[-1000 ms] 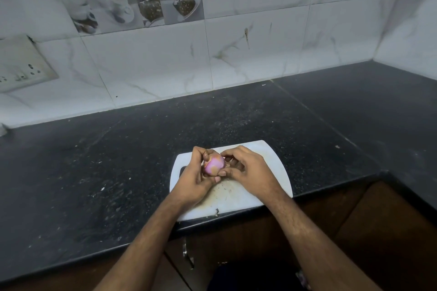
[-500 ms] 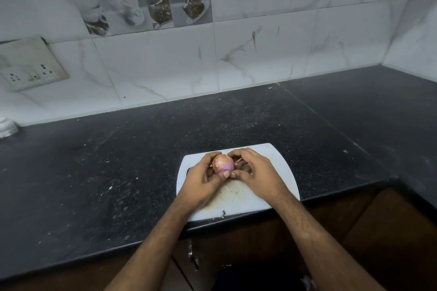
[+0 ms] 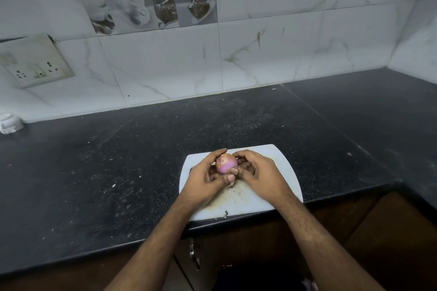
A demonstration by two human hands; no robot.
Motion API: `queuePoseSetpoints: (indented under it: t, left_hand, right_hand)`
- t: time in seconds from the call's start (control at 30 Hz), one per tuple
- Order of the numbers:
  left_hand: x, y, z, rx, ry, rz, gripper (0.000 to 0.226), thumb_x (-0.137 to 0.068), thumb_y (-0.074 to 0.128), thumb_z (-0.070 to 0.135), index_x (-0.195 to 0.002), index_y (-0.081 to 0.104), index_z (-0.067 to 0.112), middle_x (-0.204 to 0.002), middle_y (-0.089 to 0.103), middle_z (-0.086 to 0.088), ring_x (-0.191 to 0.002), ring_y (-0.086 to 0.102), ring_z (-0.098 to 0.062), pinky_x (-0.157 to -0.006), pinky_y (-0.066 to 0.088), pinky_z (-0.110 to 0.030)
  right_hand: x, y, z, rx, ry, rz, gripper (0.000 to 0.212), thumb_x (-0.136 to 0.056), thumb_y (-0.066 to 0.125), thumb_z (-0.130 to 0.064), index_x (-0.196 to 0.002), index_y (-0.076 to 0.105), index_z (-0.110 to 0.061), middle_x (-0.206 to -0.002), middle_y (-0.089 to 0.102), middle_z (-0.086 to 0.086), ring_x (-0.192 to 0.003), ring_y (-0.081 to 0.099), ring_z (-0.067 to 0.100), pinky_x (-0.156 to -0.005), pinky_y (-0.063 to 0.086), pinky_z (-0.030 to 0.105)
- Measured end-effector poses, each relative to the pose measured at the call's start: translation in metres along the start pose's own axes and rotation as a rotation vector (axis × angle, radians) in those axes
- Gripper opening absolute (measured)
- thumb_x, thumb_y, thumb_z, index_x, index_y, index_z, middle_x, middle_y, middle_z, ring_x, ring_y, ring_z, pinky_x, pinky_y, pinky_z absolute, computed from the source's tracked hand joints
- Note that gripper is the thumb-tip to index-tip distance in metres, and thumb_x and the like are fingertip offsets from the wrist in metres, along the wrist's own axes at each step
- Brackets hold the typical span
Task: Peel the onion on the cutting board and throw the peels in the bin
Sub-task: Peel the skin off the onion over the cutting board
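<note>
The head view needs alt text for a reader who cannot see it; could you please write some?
Both hands, left hand and right hand, hold a partly peeled pink onion above a white cutting board on a dark countertop, below a marbled tile wall.

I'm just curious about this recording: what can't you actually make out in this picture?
Head view only:
- Bin: not in frame, so its place is unknown.
- Onion: its underside and back are hidden by the left hand and right hand.
- Loose peels: only small specks show on the board; too small to tell.
- White object: cut by the left edge.
</note>
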State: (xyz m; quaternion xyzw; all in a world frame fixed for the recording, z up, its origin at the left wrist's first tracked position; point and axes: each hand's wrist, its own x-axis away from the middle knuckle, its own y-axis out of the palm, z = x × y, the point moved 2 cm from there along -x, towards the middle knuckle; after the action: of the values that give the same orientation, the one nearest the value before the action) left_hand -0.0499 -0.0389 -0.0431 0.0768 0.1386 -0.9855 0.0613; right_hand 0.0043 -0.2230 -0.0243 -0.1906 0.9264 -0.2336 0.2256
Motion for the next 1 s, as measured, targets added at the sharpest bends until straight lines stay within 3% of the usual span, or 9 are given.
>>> queuePoseSetpoints:
  t: [0.13, 0.27, 0.33, 0.6, 0.7, 1.0]
  left_hand:
    - [0.0, -0.001, 0.0, -0.054, 0.022, 0.004, 0.067, -0.084, 0.086, 0.036, -0.145, 0.06, 0.026, -0.129, 0.073, 0.001, -0.116, 0.073, -0.019, -0.106, 0.058, -0.048]
    - [0.0, 0.0, 0.001, -0.093, 0.026, -0.019, 0.067, -0.077, 0.088, 0.047, -0.14, 0.064, 0.039, -0.128, 0.072, 0.006, -0.119, 0.07, -0.021, -0.104, 0.058, -0.052]
    - [-0.001, 0.0, 0.003, -0.142, 0.06, -0.013, 0.063, -0.076, 0.088, 0.047, -0.134, 0.065, 0.045, -0.125, 0.07, 0.011, -0.118, 0.068, -0.015, -0.103, 0.058, -0.047]
    - [0.0, -0.001, 0.006, -0.223, 0.15, -0.033, 0.061, -0.084, 0.09, 0.028, -0.14, 0.066, 0.026, -0.119, 0.061, 0.006, -0.109, 0.064, -0.006, -0.091, 0.053, -0.019]
    - [-0.001, 0.0, 0.006, -0.232, 0.152, -0.04, 0.06, -0.083, 0.091, 0.028, -0.138, 0.066, 0.027, -0.118, 0.062, 0.005, -0.106, 0.063, -0.006, -0.087, 0.052, -0.016]
    - [-0.001, 0.003, 0.006, -0.238, 0.148, -0.035, 0.054, -0.079, 0.093, 0.028, -0.126, 0.066, 0.026, -0.118, 0.067, 0.005, -0.105, 0.064, -0.01, -0.088, 0.055, -0.024]
  right_hand:
    - [0.004, -0.002, -0.008, 0.095, -0.099, 0.063, 0.034, -0.097, 0.063, -0.041, -0.128, 0.063, -0.024, -0.116, 0.06, -0.019, -0.098, 0.062, 0.0, -0.084, 0.053, 0.019]
    - [0.008, -0.003, -0.011, 0.152, -0.227, 0.135, 0.012, -0.1, 0.064, -0.026, -0.11, 0.068, -0.02, -0.105, 0.058, -0.015, -0.098, 0.061, 0.004, -0.083, 0.053, 0.025]
    - [0.007, -0.002, -0.01, 0.163, -0.218, 0.106, 0.014, -0.1, 0.064, -0.026, -0.112, 0.068, -0.022, -0.105, 0.059, -0.015, -0.096, 0.062, 0.005, -0.082, 0.054, 0.028]
    - [0.005, -0.005, -0.009, 0.076, -0.158, 0.126, 0.011, -0.091, 0.076, -0.015, -0.101, 0.076, -0.018, -0.095, 0.069, -0.013, -0.093, 0.066, 0.007, -0.081, 0.054, 0.025]
    - [0.004, -0.004, -0.007, 0.069, -0.12, 0.135, 0.006, -0.09, 0.076, -0.016, -0.096, 0.075, -0.017, -0.093, 0.07, -0.013, -0.092, 0.067, 0.005, -0.082, 0.055, 0.026]
    - [0.003, 0.003, -0.012, 0.361, -0.132, -0.013, 0.012, -0.104, 0.051, -0.019, -0.11, 0.059, -0.013, -0.104, 0.053, -0.011, -0.098, 0.05, 0.009, -0.087, 0.047, 0.029]
